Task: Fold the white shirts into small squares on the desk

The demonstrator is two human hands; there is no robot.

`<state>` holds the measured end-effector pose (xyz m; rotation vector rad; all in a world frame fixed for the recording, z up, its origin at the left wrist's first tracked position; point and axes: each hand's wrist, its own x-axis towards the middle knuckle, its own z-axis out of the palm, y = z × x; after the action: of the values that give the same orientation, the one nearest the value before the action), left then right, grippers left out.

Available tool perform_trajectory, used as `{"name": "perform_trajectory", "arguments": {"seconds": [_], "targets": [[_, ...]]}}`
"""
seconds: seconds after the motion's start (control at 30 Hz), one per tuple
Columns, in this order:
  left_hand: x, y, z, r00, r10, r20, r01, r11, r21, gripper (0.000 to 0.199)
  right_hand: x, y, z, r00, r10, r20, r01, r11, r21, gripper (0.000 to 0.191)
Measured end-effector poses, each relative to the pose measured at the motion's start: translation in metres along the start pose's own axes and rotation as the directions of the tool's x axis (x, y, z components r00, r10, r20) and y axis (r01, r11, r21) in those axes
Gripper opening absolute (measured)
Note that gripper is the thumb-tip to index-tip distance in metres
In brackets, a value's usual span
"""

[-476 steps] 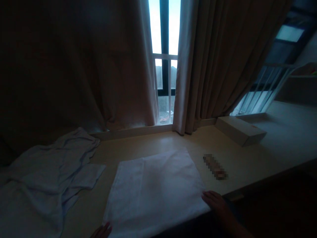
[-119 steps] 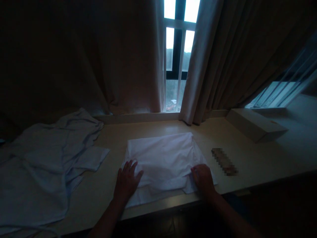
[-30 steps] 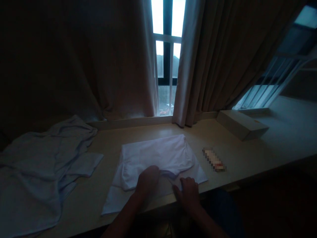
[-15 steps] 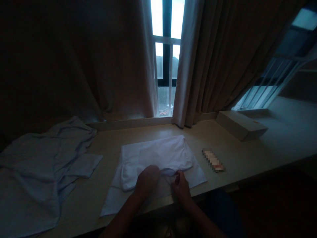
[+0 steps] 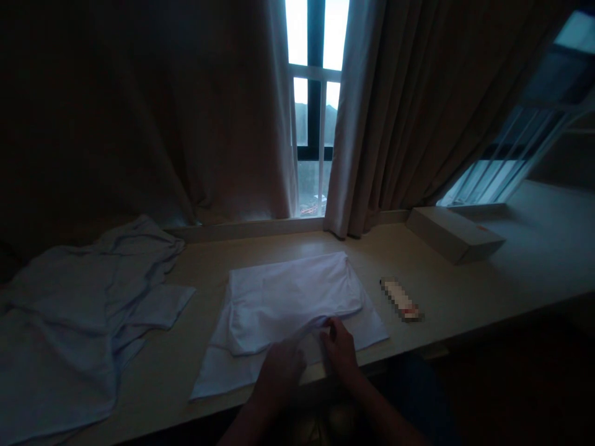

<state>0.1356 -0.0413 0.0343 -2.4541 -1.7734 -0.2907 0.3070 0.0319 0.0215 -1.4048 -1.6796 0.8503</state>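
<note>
A folded white garment (image 5: pixel 292 294) lies on the desk in front of me, its top layers doubled into a rough rectangle over a wider bottom layer. My right hand (image 5: pixel 340 347) pinches the near edge of the upper fold, right of the middle, and lifts it slightly. My left hand (image 5: pixel 282 371) is beside it, lower down by the garment's near edge. Dim light and blur hide its fingers, so whether it grips the cloth is unclear.
A rumpled heap of pale cloth (image 5: pixel 69 310) covers the left of the desk (image 5: pixel 209 254). A pixelated small object (image 5: pixel 400 298) lies right of the garment, with a closed box (image 5: pixel 453 235) farther back. Curtains (image 5: pixel 362 124) hang around the window behind the desk.
My left hand has moved down towards me, off the folded top layers to the garment's near edge. My right hand stays almost in place, pinching the cloth.
</note>
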Motion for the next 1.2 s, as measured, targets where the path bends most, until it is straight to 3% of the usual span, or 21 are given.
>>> {"name": "perform_trajectory", "arguments": {"seconds": [0.17, 0.37, 0.5, 0.57, 0.67, 0.73, 0.77, 0.9, 0.97, 1.07, 1.2], "targets": [[0.009, -0.002, -0.003, 1.0, 0.026, 0.01, -0.026, 1.0, -0.01, 0.026, -0.002, 0.004, 0.001, 1.0, 0.022, -0.004, -0.022, 1.0, 0.02, 0.038], [0.029, -0.018, -0.037, 0.975, -0.214, -0.057, 0.209, 0.974, -0.081, 0.028, -0.001, 0.001, -0.003, 0.999, -0.045, 0.011, 0.045, 0.998, 0.04, 0.021], [0.043, -0.028, -0.057, 0.955, -0.289, -0.065, 0.276, 0.948, -0.156, 0.023, -0.01, 0.001, 0.004, 0.982, -0.188, 0.027, 0.189, 0.981, -0.03, 0.018], [0.048, -0.028, -0.061, 0.952, -0.301, -0.059, 0.289, 0.945, -0.155, 0.021, -0.018, 0.003, 0.013, 0.944, -0.317, 0.09, 0.326, 0.939, -0.108, 0.02], [0.053, -0.025, -0.064, 0.947, -0.315, -0.066, 0.306, 0.945, -0.118, 0.021, -0.029, 0.006, 0.027, 0.843, -0.48, 0.244, 0.527, 0.829, -0.189, 0.018], [0.054, -0.023, -0.064, 0.946, -0.314, -0.077, 0.307, 0.947, -0.095, 0.021, -0.035, 0.007, 0.032, 0.789, -0.533, 0.305, 0.601, 0.771, -0.208, 0.016], [0.054, -0.023, -0.064, 0.947, -0.31, -0.083, 0.303, 0.949, -0.089, 0.021, -0.036, 0.007, 0.033, 0.784, -0.542, 0.303, 0.61, 0.763, -0.214, 0.016], [0.053, -0.023, -0.063, 0.952, -0.287, -0.11, 0.278, 0.956, -0.095, 0.022, -0.032, -0.002, 0.025, 0.879, -0.465, 0.101, 0.474, 0.84, -0.263, 0.01], [0.051, -0.023, -0.061, 0.954, -0.275, -0.123, 0.263, 0.959, -0.107, 0.023, -0.023, -0.008, 0.02, 0.903, -0.429, 0.042, 0.42, 0.853, -0.309, 0.027], [0.046, -0.022, -0.057, 0.955, -0.265, -0.132, 0.247, 0.959, -0.138, 0.025, -0.009, -0.015, 0.019, 0.908, -0.404, 0.114, 0.414, 0.816, -0.404, 0.054], [0.035, -0.017, -0.048, 0.961, -0.251, -0.118, 0.227, 0.956, -0.186, 0.028, 0.003, -0.015, 0.018, 0.933, -0.304, 0.193, 0.359, 0.815, -0.455, 0.039]]}}
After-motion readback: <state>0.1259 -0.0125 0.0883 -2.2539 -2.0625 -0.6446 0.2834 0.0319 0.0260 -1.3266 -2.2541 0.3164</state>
